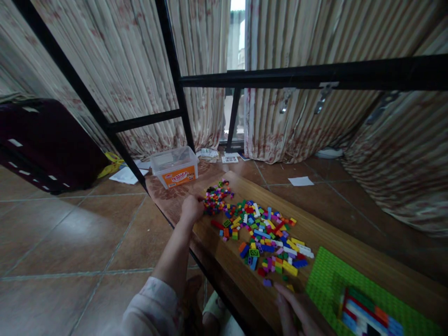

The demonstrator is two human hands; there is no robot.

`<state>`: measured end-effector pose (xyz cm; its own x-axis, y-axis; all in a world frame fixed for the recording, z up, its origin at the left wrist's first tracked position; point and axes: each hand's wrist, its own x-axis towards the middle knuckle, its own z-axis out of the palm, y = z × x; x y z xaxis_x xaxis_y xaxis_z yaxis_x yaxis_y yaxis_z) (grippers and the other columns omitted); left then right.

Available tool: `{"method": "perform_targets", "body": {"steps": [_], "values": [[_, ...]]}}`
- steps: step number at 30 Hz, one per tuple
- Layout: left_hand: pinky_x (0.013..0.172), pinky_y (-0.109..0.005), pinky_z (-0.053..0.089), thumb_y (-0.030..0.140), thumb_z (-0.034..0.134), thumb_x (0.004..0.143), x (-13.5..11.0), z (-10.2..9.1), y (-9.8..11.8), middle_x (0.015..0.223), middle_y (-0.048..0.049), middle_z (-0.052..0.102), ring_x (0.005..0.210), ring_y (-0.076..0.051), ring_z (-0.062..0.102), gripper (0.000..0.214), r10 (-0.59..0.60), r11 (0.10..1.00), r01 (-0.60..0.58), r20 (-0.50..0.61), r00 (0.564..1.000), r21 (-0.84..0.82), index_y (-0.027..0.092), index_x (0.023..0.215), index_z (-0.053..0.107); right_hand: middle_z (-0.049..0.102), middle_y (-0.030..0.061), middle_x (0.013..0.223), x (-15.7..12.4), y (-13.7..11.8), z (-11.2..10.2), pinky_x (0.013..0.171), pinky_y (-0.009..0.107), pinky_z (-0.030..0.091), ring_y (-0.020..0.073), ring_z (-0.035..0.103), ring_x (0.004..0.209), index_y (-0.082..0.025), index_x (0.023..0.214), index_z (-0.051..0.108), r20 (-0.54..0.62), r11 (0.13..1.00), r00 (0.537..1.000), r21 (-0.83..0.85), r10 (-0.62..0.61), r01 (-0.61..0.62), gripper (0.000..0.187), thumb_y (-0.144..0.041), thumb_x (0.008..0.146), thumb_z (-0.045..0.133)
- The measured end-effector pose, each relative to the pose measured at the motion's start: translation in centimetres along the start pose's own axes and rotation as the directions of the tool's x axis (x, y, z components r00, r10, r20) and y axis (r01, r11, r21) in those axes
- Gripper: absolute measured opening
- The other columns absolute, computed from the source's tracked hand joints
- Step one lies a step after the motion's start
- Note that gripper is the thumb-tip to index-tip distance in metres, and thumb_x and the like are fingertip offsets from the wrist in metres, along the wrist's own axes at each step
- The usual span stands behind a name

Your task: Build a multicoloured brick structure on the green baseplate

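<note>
My left hand reaches out to the far end of a wooden board, its fingers curled against a small heap of tiny coloured bricks. What they hold, if anything, is hidden. A wide scatter of coloured building bricks covers the middle of the board. My right hand lies flat on the board's near edge, fingers stretched out, beside a green baseplate. A partly built layer of red, white and blue bricks sits on that baseplate.
A clear plastic box with an orange label stands on the tiled floor beyond the board. A black metal frame crosses in front of striped curtains. A dark suitcase lies at left. Papers litter the floor.
</note>
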<state>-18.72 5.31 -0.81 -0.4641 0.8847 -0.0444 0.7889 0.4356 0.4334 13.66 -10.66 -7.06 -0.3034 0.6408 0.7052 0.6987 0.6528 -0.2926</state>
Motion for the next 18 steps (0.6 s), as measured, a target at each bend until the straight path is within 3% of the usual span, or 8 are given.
{"method": "perform_targets", "body": {"steps": [12,18], "values": [[0.075,-0.023,0.046,0.016,0.056,0.077,-0.6,0.4,1.0,0.094,-0.0038,0.075,0.091,-0.019,0.067,0.029,0.044,0.999,-0.044,0.081,0.996,-0.002,0.023,0.099,0.074,0.074,0.0006,0.083,0.5,-0.6,-0.4,0.066,0.016,0.053,0.0100,0.070,0.068,-0.020,0.112,0.064,0.051,0.999,0.998,0.034,0.037,-0.039,0.023,-0.020,0.091,0.054],[0.074,-0.024,0.046,0.025,0.057,0.080,-1.0,0.3,1.5,0.095,-0.0043,0.075,0.089,-0.020,0.067,0.029,0.045,0.999,-0.044,0.096,0.994,-0.010,0.024,0.105,0.073,0.073,0.0010,0.081,0.5,-0.8,-0.3,0.065,0.017,0.053,0.0108,0.069,0.067,-0.020,0.110,0.064,0.045,0.998,0.998,0.042,0.051,-0.053,0.021,-0.019,0.092,0.053]]}}
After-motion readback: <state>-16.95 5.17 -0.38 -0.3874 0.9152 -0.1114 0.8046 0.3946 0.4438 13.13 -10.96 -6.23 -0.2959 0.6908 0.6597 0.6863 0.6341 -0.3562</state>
